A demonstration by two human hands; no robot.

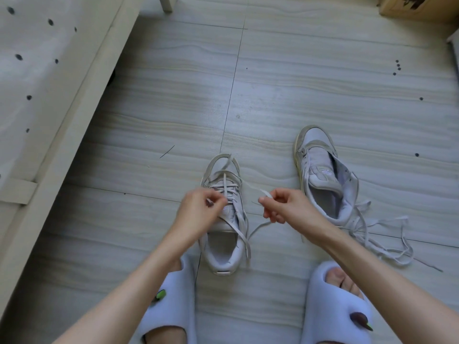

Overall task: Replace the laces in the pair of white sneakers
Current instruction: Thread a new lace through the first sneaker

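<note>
Two white sneakers stand on the floor in front of me. The near sneaker [227, 232] at centre is partly laced with a flat white lace [242, 234]. My left hand [198, 211] is over its tongue, fingers curled and pinching the lace at the eyelets. My right hand [283, 204] pinches the other end of that lace just right of the shoe, the tip sticking up. The second sneaker [323, 175] stands to the right with empty eyelets and its tongue pulled up. A loose lace [382, 239] lies tangled beside its heel.
My feet in pale slippers [335, 301] sit at the bottom of the view on either side of the near shoe. A light wooden bed frame [57, 135] runs along the left. A cardboard box [417, 8] stands at the top right. The tiled floor [273, 83] stretches ahead.
</note>
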